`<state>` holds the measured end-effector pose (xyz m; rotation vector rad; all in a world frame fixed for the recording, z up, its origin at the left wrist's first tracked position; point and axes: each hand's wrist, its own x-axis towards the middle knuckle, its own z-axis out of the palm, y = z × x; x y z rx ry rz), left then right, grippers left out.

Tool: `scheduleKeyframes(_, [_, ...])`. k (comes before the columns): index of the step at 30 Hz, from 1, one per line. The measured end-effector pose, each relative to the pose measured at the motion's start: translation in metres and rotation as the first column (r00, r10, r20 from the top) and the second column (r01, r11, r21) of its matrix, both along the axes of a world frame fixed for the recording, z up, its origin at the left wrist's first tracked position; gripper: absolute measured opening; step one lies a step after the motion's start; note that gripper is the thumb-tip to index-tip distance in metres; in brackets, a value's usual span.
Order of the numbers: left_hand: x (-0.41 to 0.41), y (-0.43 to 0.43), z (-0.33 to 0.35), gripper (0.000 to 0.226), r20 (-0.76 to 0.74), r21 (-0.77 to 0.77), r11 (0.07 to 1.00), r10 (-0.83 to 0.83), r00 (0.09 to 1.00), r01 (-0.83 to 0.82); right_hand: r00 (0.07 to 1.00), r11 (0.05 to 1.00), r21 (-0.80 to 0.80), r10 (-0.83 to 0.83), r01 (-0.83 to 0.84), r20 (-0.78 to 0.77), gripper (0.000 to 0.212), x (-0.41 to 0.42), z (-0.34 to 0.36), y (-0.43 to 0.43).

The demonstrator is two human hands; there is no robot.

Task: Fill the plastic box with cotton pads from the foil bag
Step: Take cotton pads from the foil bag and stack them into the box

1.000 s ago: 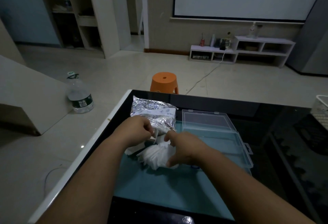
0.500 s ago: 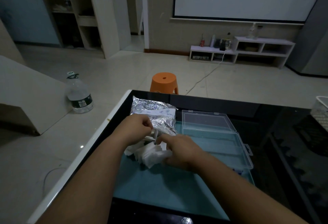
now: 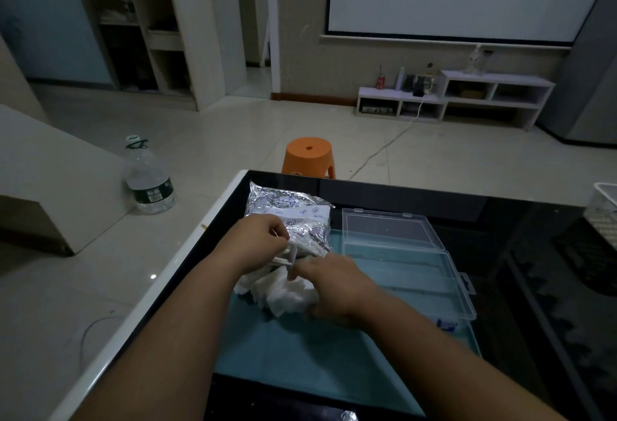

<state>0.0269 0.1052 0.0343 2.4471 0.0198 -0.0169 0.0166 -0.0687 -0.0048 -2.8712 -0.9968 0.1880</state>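
A crinkled silver foil bag [image 3: 289,214] lies on the dark table, its open end toward me. My left hand [image 3: 258,239] pinches the bag's open edge. My right hand [image 3: 329,282] rests on a loose heap of white cotton pads [image 3: 278,293] just outside the bag's mouth, its fingers closed over some of them. To the right lies the clear plastic box [image 3: 410,282], lid open flat at the far side; no pads show inside it. Box and pads sit on a teal mat [image 3: 300,354].
The white table edge [image 3: 140,307] runs along the left. An orange stool [image 3: 309,157] stands beyond the far edge, a big water bottle [image 3: 148,180] on the floor at left. A white basket [image 3: 604,207] sits at the table's right.
My right hand slid a little toward the bag's mouth and back over the cotton pads, and the heap shifted slightly. My left hand kept its grip on the bag's edge.
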Motion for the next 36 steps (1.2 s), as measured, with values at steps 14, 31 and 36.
scheduleKeyframes(14, [0.002,-0.003,-0.004,0.009,0.009,-0.031,1.000,0.002,1.000,-0.002,0.998,1.000,0.014,0.021,-0.021,0.054,0.044,-0.004,-0.007,0.001])
scheduleKeyframes(31, [-0.008,-0.032,0.005,0.020,-0.087,-0.571,0.809,0.111,0.990,-0.141,0.926,0.749,0.547,-0.270,0.374,-0.263,0.022,-0.020,0.032,-0.070])
scheduleKeyframes(36, [-0.013,-0.049,0.007,0.022,-0.136,-0.648,0.749,0.066,0.989,-0.139,0.862,0.574,0.644,-0.315,0.506,-0.397,0.017,-0.028,0.035,-0.084])
